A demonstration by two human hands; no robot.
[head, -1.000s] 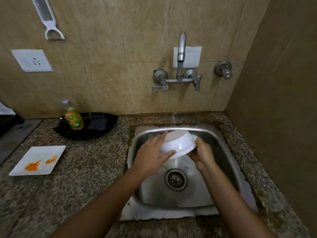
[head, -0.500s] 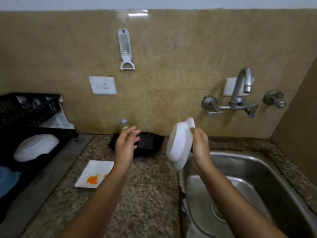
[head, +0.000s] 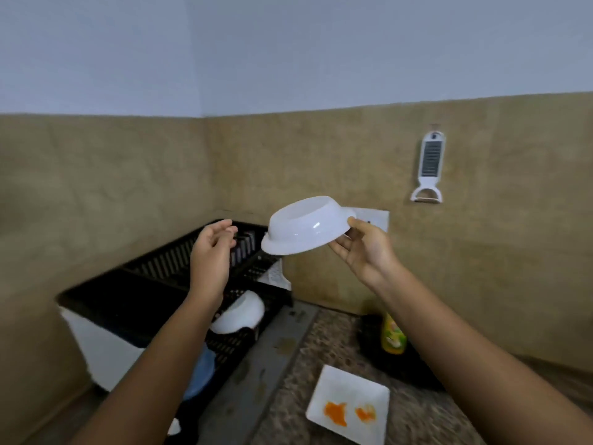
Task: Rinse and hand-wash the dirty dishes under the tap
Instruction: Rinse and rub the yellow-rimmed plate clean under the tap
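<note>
**Above the rack, our bowl rides on fingertips**

Our right hand point(head: 362, 248) pinches the upturned white bowl point(head: 306, 225) by its rim above the black drying rack point(head: 154, 284); our left hand point(head: 211, 252) hangs loose, holding nothing. Wet plastic could slip. Another bowl point(head: 239, 313) occupies the rack, and a stained plate point(head: 348, 409) waits on the tabletop point(head: 288, 422).

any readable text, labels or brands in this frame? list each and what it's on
None can be read.
Bottle: a green and yellow label with a red patch, too blurred to read.
Paper behind the rack: faint print, too small to read.
Held bowl, stained plate, peeler on the wall: no text visible.
</note>
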